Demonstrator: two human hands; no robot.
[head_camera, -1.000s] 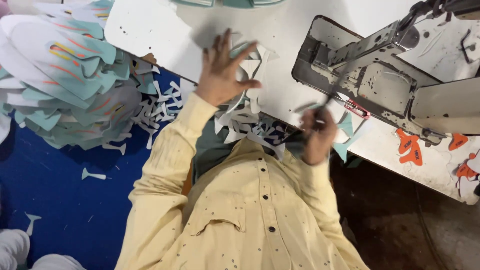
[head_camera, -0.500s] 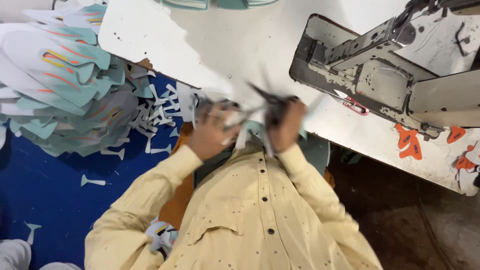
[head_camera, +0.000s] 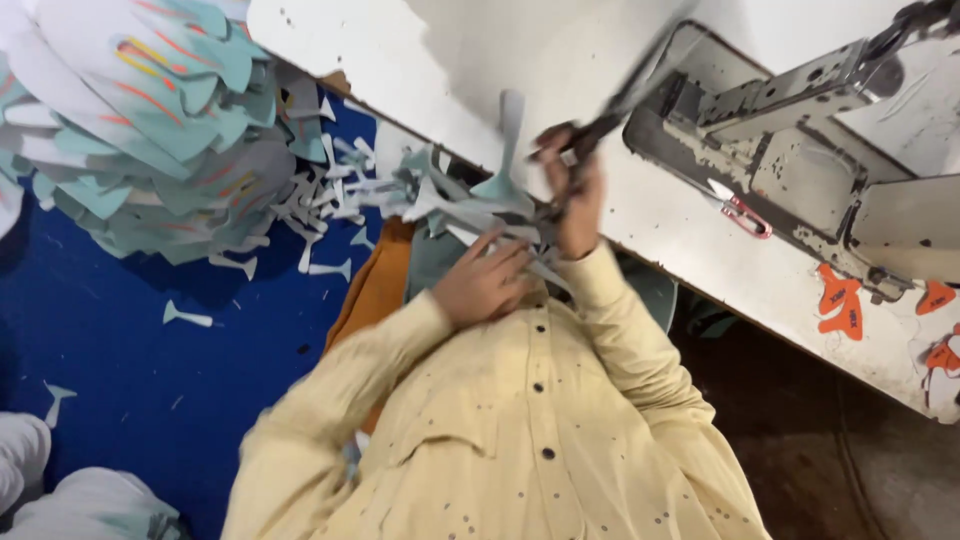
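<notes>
Head view: trimming teal pieces at the bench

My right hand grips scissors closed-fisted; my left hand pins a teal cutout near my chest. Trimmed scraps lie left; a large stack remains far left.

Sewing machine on table, right; stacked cut pieces left; loose offcuts between, beside hands.

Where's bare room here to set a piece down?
The white table is bare between the teal pile and the sewing machine. Blue floor below the pile holds few scraps. It is crowded at the table edge, around the hands' scraps.
</notes>
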